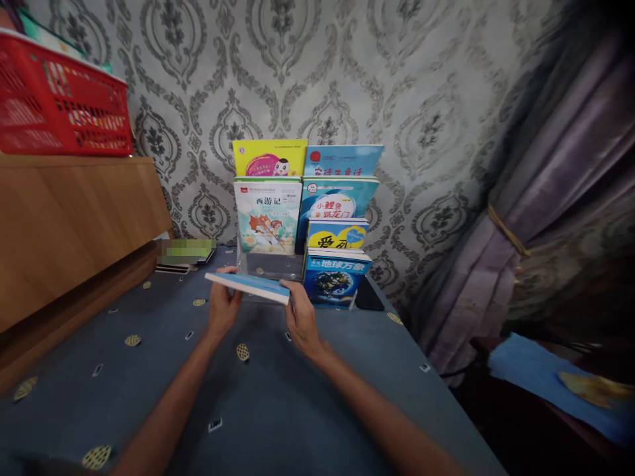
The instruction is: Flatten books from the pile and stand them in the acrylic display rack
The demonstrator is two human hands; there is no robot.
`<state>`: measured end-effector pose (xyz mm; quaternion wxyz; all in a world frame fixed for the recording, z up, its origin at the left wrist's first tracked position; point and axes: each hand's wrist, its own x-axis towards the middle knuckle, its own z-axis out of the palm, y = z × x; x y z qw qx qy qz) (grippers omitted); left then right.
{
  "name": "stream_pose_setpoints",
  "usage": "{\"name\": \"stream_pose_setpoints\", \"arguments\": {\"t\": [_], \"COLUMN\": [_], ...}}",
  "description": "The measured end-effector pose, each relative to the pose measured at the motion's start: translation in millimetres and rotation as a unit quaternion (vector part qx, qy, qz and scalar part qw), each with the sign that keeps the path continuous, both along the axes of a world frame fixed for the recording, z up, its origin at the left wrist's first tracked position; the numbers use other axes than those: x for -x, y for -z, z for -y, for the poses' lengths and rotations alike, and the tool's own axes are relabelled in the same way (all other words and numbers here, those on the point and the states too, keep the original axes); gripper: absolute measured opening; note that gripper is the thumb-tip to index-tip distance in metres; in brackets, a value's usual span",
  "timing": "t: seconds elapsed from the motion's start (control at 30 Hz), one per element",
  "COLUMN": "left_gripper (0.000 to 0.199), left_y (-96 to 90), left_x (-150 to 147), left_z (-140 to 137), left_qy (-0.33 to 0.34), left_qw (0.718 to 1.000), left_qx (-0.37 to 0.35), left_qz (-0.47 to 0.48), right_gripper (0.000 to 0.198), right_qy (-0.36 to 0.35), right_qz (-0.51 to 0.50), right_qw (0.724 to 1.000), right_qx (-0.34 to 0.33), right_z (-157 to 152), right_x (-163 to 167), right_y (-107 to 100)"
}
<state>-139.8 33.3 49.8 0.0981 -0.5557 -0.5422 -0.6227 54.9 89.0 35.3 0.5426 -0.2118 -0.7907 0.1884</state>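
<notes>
A blue-covered book (253,285) is held up between both hands, tilted nearly flat, its white edge toward me. My left hand (224,305) grips its left part, and my right hand (301,317) grips its right end. Just behind it stands a clear book rack (268,264) against the wall. On the rack's left side are a white-and-green picture book (270,218) and a yellow book (270,155) behind it. The right side bears a light blue book (342,160), a teal book (337,197), a yellow-and-blue book (337,235) and a globe-covered book (335,281) in front.
Left of the rack lies a small stack of books (186,252) with a blurred cover. A red plastic basket (64,99) sits on a wooden cabinet (84,225). A dark flat object (370,294) lies right of the rack. A purple curtain (466,264) hangs past the table's (258,410) right edge.
</notes>
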Motion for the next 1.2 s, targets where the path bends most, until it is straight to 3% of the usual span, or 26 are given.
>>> {"name": "stream_pose_setpoints", "arguments": {"t": [0.23, 0.37, 0.63, 0.83, 1.03, 1.2], "left_gripper": [0.022, 0.023, 0.018, 0.019, 0.011, 0.009], "left_y": [-5.9, -6.0, -8.1, -17.8, -38.0, -45.2], "left_x": [-2, -1, 11, 16, 24, 30], "left_z": [-13, -25, -38, -46, -60, -72], "left_qy": [-0.013, 0.001, -0.020, -0.032, -0.062, -0.039], "left_qw": [0.997, 0.996, 0.999, 0.999, 0.998, 0.995], "left_qx": [-0.042, -0.027, -0.014, -0.028, 0.027, 0.086], "left_qz": [0.058, 0.079, 0.024, -0.020, -0.014, -0.008], "right_gripper": [0.038, 0.038, 0.039, 0.036, 0.032, 0.030], "right_qy": [0.007, 0.017, 0.031, 0.034, 0.058, 0.086], "right_qz": [-0.032, -0.048, -0.053, -0.076, -0.066, -0.057], "right_qw": [0.999, 0.998, 0.998, 0.995, 0.995, 0.994], "right_qx": [-0.031, -0.035, -0.032, -0.053, -0.043, -0.019], "right_z": [-13, -21, -30, -36, -52, -74], "right_x": [13, 18, 20, 26, 35, 43], "right_y": [4, 5, 3, -13, -43, -61]}}
